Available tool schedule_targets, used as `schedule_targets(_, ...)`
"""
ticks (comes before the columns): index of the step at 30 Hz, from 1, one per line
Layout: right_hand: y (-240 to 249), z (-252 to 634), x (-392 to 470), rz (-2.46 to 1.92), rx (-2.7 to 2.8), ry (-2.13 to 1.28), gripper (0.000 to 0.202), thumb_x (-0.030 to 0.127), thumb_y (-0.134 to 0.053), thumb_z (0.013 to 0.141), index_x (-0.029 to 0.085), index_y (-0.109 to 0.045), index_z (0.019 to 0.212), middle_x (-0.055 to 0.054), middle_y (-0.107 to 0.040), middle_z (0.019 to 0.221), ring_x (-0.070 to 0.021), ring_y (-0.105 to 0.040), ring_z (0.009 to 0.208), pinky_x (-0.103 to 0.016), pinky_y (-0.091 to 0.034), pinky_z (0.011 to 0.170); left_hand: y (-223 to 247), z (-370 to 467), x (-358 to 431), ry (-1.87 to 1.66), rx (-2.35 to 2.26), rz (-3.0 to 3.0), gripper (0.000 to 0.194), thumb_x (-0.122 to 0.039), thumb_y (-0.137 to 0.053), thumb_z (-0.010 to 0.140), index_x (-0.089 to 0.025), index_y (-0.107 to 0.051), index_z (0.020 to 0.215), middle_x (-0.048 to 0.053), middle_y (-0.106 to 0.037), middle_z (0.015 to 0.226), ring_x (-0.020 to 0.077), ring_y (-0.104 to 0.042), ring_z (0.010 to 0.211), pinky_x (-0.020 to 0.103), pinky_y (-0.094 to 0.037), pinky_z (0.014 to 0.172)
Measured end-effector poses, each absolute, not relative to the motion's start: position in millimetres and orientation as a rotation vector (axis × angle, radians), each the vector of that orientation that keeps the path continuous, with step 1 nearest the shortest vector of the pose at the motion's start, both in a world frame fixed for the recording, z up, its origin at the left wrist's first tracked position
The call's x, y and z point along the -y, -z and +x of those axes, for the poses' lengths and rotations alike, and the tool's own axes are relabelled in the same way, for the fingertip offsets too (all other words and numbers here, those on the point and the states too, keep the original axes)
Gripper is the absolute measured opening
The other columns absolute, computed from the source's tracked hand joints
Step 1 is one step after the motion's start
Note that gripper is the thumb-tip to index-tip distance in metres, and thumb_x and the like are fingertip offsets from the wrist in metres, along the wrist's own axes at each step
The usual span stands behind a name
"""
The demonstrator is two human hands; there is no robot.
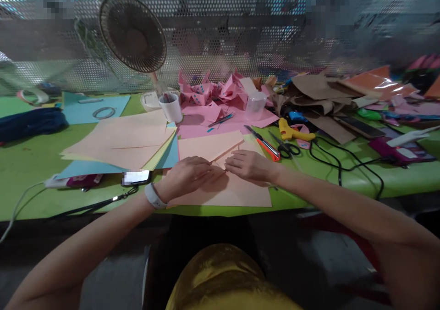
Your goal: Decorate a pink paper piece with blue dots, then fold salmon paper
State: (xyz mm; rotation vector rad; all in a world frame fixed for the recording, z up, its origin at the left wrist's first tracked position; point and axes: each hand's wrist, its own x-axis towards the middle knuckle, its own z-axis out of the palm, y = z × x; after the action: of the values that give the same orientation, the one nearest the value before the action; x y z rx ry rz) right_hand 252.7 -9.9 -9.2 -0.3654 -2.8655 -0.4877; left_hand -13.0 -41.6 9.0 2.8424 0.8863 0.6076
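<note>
A peach sheet of paper (pixel 250 195) lies at the table's front edge, with a folded piece of peach paper (pixel 220 161) on top of it. My left hand (pixel 187 177), a pale band at its wrist, curls over the left side of the folded piece. From the right comes my right hand (pixel 249 165), its bent fingers pinching the same piece close to the left fingertips. The thumbs and the paper's lower edges are partly hidden under the hands. Just beyond the right hand lie an orange utility knife (pixel 268 147) and black scissors (pixel 288 149).
Stacked peach sheets (pixel 127 131) and a phone (pixel 136 177) are on the left. A fan (pixel 134 32) and a white cup (pixel 171 108) stand behind. Pink paper shapes (pixel 223 92) fill the back. A yellow glue gun (pixel 292 131) trails its black cable rightward.
</note>
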Motion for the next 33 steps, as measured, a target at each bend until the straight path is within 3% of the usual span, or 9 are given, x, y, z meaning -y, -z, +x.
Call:
schedule_targets(5, 13.9, 272.5, 7.8, -0.391, 2.775, 0.512, 0.023, 0.010, -0.046, 0.098, 0.014, -0.067, 0.106, -0.010, -0.072, 0.105, -0.0194, -0.063, 0.094, -0.037, -0.050, 0.081, -1.6, -5.1, 36.5, -0.469, -0.741, 2.945, 0.035, -0.036, -0.049, 0.100, -0.017, -0.062, 0.127, 0.014, -0.061, 0.137, 0.0266, -0.058, 0.125, 0.047, -0.047, 0.106)
schedule_targets(12, 17.1, 271.6, 7.1, -0.695, 2.638, 0.398, 0.023, 0.023, -0.050, 0.100, 0.015, -0.071, 0.099, -0.009, -0.074, 0.095, -0.0189, -0.064, 0.085, -0.033, -0.046, 0.074, -7.3, 2.5, 39.4, -0.280, -0.723, 2.945, 0.034, -0.040, -0.046, 0.101, -0.017, -0.064, 0.118, 0.012, -0.064, 0.131, 0.0244, -0.064, 0.113, 0.041, -0.055, 0.095)
schedule_targets(15, 18.8, 268.2, 7.9, -0.807, 2.595, 0.287, 0.024, 0.028, -0.053, 0.099, 0.016, -0.072, 0.095, -0.008, -0.074, 0.094, -0.0188, -0.063, 0.085, -0.033, -0.044, 0.074, -6.7, 3.8, 35.5, -0.346, -0.731, 2.915, 0.036, -0.040, -0.046, 0.101, -0.018, -0.059, 0.127, 0.012, -0.064, 0.130, 0.0244, -0.063, 0.116, 0.042, -0.054, 0.096)
schedule_targets(17, 18.5, 267.7, 7.4, -0.812, 2.606, 0.282, 0.023, 0.026, -0.051, 0.100, 0.016, -0.072, 0.097, -0.007, -0.074, 0.094, -0.0186, -0.062, 0.084, -0.033, -0.043, 0.073, -5.1, 4.3, 30.5, -0.423, -0.742, 2.909, 0.041, -0.040, -0.049, 0.100, -0.019, -0.055, 0.134, 0.014, -0.060, 0.136, 0.0262, -0.059, 0.122, 0.046, -0.051, 0.100)
schedule_targets(20, 15.5, 270.8, 3.7, -0.739, 2.670, 0.309, 0.023, 0.020, -0.048, 0.100, 0.017, -0.071, 0.103, -0.008, -0.074, 0.101, -0.0189, -0.062, 0.086, -0.034, -0.043, 0.075, -5.9, 7.0, 25.8, -0.433, -0.679, 2.901, 0.037, -0.042, -0.051, 0.098, -0.019, -0.060, 0.126, 0.014, -0.056, 0.141, 0.0261, -0.057, 0.125, 0.044, -0.050, 0.103)
schedule_targets(27, 12.5, 278.0, -7.9, -0.731, 2.680, 0.234, 0.023, 0.022, -0.049, 0.100, 0.018, -0.072, 0.098, -0.009, -0.073, 0.106, -0.0204, -0.062, 0.093, -0.035, -0.045, 0.080, -19.1, 17.3, 29.6, -0.344, -0.713, 2.792, 0.043, -0.052, -0.053, 0.095, -0.019, -0.062, 0.122, 0.012, -0.065, 0.123, 0.0253, -0.063, 0.109, 0.041, -0.053, 0.093)
schedule_targets(33, 15.1, 269.1, -1.0, -0.919, 2.592, 0.048, 0.025, 0.030, -0.051, 0.100, 0.017, -0.072, 0.096, -0.009, -0.072, 0.098, -0.0216, -0.062, 0.090, -0.036, -0.043, 0.077, -8.3, 11.0, 20.4, -0.370, -0.699, 2.758, 0.040, -0.048, -0.055, 0.095, -0.022, -0.063, 0.123, 0.014, -0.050, 0.146, 0.0301, -0.051, 0.132, 0.047, -0.047, 0.106)
